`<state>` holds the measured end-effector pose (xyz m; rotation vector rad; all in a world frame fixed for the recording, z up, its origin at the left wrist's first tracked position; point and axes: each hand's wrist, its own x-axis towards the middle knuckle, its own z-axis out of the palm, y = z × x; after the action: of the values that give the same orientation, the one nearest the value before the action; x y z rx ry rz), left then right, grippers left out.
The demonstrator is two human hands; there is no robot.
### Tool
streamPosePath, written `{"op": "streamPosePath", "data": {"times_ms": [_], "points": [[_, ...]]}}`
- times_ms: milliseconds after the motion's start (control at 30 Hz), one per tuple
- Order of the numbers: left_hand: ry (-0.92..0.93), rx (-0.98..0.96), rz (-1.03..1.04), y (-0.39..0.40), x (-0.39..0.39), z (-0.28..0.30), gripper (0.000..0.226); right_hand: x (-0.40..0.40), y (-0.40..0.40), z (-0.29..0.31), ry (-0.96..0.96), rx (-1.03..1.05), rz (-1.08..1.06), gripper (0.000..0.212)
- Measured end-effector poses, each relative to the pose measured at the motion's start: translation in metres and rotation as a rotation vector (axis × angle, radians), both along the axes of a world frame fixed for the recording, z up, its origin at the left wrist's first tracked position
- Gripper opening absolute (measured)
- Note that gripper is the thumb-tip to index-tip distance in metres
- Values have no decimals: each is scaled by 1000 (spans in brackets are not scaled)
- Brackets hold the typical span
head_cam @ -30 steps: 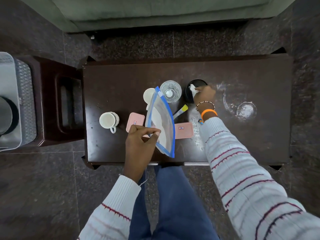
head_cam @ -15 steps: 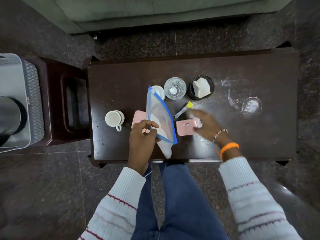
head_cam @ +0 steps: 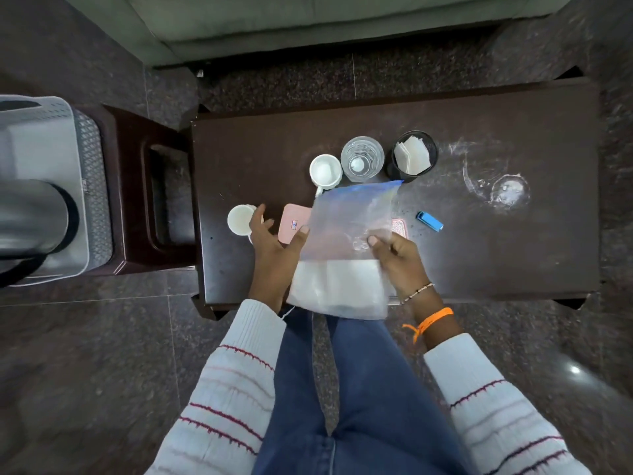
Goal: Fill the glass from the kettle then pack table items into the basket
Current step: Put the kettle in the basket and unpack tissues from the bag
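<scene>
I hold a clear zip bag (head_cam: 346, 241) with a blue seal flat over the near table edge; white tissues lie in its lower part. My left hand (head_cam: 274, 245) pinches its left side with the thumb, the other fingers spread. My right hand (head_cam: 397, 258) grips its right side. Behind the bag stand the glass (head_cam: 362, 158) with water, a white cup (head_cam: 325, 171) and a black holder (head_cam: 413, 156) with white napkins. Another white cup (head_cam: 241, 219) sits left of my left hand. Two pink boxes (head_cam: 294, 224) lie partly under the bag. The metal kettle (head_cam: 30, 217) stands in the grey basket (head_cam: 89, 186) at far left.
A small blue object (head_cam: 430, 221) lies on the dark table (head_cam: 496, 255) right of the bag. Wet marks (head_cam: 496, 186) show at the back right. A dark stool (head_cam: 150, 186) carries the basket, left of the table. A green sofa (head_cam: 308, 18) runs behind the table.
My right hand left the napkin holder, came back to the bag and now grips its right side. The bag turned from edge-on to flat, with tissues inside. The view shifted left.
</scene>
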<state>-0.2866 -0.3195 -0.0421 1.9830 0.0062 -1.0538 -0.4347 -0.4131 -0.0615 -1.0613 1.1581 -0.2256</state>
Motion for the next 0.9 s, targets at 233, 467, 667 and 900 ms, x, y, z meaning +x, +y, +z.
{"op": "streamPosePath", "data": {"times_ms": [233,467,667,900], "points": [[421,-1,-76,46,13,-26,57,-8,4,3,-118,252,-106,19],[160,-125,-144,60,19,-17,46,-8,11,-8,74,-103,111,89],[95,-19,-321,73,35,-14,54,6,18,-12,315,-302,482,54],[-111,231,-308,93,45,-28,12,21,30,-24,313,-167,235,28]]}}
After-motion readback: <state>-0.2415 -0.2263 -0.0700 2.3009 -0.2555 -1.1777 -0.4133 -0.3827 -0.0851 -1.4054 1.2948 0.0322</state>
